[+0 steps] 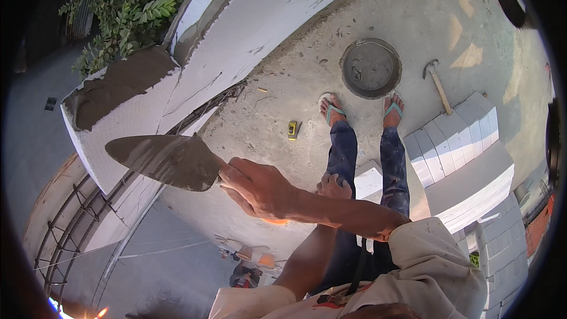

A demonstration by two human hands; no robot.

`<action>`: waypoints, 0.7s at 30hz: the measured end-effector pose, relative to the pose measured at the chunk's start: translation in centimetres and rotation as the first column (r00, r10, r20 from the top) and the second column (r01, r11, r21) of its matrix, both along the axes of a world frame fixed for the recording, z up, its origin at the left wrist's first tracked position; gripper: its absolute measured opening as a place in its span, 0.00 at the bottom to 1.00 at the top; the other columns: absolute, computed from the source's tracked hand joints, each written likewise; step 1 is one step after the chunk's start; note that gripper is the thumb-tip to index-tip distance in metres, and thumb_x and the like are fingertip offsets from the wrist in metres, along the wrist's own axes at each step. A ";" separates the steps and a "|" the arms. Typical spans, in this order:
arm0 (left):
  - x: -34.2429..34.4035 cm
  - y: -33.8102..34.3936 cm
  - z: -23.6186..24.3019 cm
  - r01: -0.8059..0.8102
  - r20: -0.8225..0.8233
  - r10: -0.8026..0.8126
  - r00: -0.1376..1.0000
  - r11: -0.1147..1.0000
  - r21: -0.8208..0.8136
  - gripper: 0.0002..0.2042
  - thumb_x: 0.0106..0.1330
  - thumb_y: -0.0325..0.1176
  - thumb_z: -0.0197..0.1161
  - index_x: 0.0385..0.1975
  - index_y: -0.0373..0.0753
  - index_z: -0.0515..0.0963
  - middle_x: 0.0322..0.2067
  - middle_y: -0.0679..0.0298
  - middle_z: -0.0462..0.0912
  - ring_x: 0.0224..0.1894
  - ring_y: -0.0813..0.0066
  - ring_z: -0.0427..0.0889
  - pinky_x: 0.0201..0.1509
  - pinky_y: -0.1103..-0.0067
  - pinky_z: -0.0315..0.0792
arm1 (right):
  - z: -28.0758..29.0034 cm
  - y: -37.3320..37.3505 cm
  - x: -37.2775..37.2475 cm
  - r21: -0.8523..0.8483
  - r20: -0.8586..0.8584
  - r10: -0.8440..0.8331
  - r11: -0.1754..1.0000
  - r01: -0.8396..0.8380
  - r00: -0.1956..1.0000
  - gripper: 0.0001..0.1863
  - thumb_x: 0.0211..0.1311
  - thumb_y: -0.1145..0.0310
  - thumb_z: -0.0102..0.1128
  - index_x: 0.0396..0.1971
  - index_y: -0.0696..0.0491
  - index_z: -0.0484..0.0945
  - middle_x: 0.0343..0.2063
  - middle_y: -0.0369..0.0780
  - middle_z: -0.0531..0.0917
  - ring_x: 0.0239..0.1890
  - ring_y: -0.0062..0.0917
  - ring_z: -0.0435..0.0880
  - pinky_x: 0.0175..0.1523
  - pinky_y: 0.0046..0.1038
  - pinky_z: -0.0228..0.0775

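Grey trowel in right grip hangs near white block's edge.

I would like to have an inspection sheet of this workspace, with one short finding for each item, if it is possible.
Surface: rough grey floor, with small bits scattered on it.
Job's things: trowel smeared with grey mortar; round tub holding grey mix; pale wall with mortar spread on part of it.
Clutter: hammer beside stacked pale blocks; yellow tape measure on the floor.
Hands: right hand grips the trowel; left hand is by the left trouser leg, finger pose unclear.
Cables: nothing seen that is clearly a cable.
Surroundings: leafy plant beyond the wall.
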State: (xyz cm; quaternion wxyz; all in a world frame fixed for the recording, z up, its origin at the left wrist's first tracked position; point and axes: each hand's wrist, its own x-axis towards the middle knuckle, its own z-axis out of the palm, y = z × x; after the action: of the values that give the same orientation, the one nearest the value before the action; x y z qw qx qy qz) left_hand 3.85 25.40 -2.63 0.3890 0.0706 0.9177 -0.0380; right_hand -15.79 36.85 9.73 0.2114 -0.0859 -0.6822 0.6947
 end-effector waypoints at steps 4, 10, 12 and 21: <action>4.7 -5.0 -4.4 0.113 -0.311 -0.054 0.949 0.978 0.177 0.21 0.59 0.43 0.72 0.52 0.43 0.86 0.58 0.59 0.83 0.58 0.51 0.82 0.63 0.56 0.76 | -6.7 -0.2 12.2 -0.264 0.488 0.133 0.964 0.001 0.862 0.30 0.67 0.63 0.73 0.60 0.56 0.66 0.36 0.51 0.82 0.37 0.48 0.87 0.41 0.44 0.78; -1.0 0.3 0.2 0.128 0.156 -0.113 0.981 0.987 -0.093 0.22 0.66 0.45 0.67 0.58 0.44 0.83 0.62 0.59 0.81 0.63 0.54 0.79 0.65 0.58 0.74 | -20.9 5.9 19.1 -0.330 0.897 0.005 0.673 0.662 0.443 0.25 0.66 0.61 0.71 0.48 0.63 0.69 0.34 0.48 0.81 0.36 0.39 0.86 0.43 0.41 0.78; -0.8 1.2 0.9 0.154 0.192 -0.136 0.972 0.985 -0.081 0.22 0.68 0.45 0.64 0.59 0.44 0.83 0.63 0.57 0.80 0.65 0.52 0.78 0.67 0.57 0.72 | -29.4 5.1 20.3 -0.058 0.872 -0.308 0.704 0.707 0.379 0.26 0.64 0.55 0.71 0.47 0.63 0.74 0.46 0.55 0.78 0.51 0.47 0.80 0.57 0.44 0.71; -0.4 3.0 0.8 0.259 0.175 -0.235 0.956 0.957 -0.128 0.19 0.68 0.44 0.65 0.56 0.44 0.85 0.59 0.58 0.83 0.61 0.54 0.82 0.66 0.60 0.75 | -24.6 5.4 37.5 0.140 0.976 -0.178 0.954 0.264 0.127 0.33 0.64 0.57 0.70 0.67 0.50 0.75 0.62 0.51 0.76 0.67 0.48 0.73 0.68 0.54 0.68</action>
State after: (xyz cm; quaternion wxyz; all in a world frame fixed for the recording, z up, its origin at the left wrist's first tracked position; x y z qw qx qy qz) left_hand 3.48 28.36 -1.87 0.4568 0.1587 0.8625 -0.1493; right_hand 21.72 42.22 -14.85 -0.1815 -0.6194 -0.6120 0.4570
